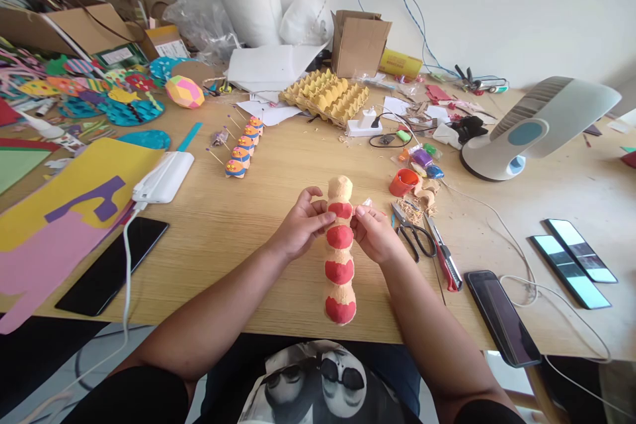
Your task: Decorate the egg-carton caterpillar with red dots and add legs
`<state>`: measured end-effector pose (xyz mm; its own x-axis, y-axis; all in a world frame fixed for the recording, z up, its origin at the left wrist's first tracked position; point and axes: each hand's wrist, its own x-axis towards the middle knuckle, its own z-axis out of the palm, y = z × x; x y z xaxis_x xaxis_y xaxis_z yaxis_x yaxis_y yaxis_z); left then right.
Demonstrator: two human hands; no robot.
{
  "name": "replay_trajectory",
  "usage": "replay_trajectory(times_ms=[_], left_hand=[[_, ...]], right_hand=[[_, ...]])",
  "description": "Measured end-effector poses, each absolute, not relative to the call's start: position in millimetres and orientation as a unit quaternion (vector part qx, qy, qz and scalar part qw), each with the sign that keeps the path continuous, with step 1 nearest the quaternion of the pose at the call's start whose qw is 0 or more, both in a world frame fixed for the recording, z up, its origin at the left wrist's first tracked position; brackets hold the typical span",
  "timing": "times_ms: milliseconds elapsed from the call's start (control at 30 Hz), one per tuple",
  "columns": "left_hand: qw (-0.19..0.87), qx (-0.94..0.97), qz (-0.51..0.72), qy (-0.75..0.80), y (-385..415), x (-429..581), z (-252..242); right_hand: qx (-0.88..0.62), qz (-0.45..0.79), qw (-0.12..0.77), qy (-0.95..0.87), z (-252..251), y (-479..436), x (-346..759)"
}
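A long bumpy caterpillar-like strip (340, 255), coated in peach clay with red patches on its humps, lies lengthwise in front of me. My left hand (303, 224) grips its left edge near the far end, thumb on the second hump's red patch. On the opposite edge, my right hand (375, 232) pinches the same hump between thumb and fingers. The fingertips behind the strip are partly hidden. Farther back to the left stands a finished-looking blue and orange clay caterpillar (242, 152) with pins stuck in it.
Right of my hands lie black-handled scissors (416, 238), a red box cutter (447, 265), a red cup (404, 182) and clay packets (422, 158). A white fan (527, 126), yellow egg trays (325, 98), phones (501, 318), coloured sheets (64, 192) and a power bank (166, 177) surround the work area.
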<state>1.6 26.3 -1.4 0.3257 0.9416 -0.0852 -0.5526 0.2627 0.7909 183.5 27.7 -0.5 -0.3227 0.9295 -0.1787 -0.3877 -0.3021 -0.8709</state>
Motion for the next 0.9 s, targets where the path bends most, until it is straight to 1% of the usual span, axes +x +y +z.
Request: replay_trajectory(times_ms=[200,300,400,633,733,900], left_hand=[[0.721,0.362,0.514,0.292,28.5,1.7,2.1],[0.704,0.388,0.515,0.298,30.1,-0.2,1.6],[0.664,0.434,0.515,0.325,31.8,-2.9,-0.5],[0.605,0.498,0.501,0.367,31.8,-5.6,1.4],[0.609,0.499,0.495,0.368,31.4,-5.6,1.9],[0.650,0.475,0.493,0.331,33.2,-6.6,-0.9]], right_hand=[[-0.376,0.731,0.468,-0.324,2.8,25.4,177.6],[-0.396,0.705,0.470,-0.355,5.0,25.6,178.0],[-0.417,0.672,0.466,-0.397,6.2,26.1,179.5],[-0.424,0.639,0.442,-0.466,9.5,26.6,181.5],[-0.430,0.628,0.437,-0.479,9.4,27.5,182.8],[-0.429,0.622,0.439,-0.486,7.5,29.4,184.9]])
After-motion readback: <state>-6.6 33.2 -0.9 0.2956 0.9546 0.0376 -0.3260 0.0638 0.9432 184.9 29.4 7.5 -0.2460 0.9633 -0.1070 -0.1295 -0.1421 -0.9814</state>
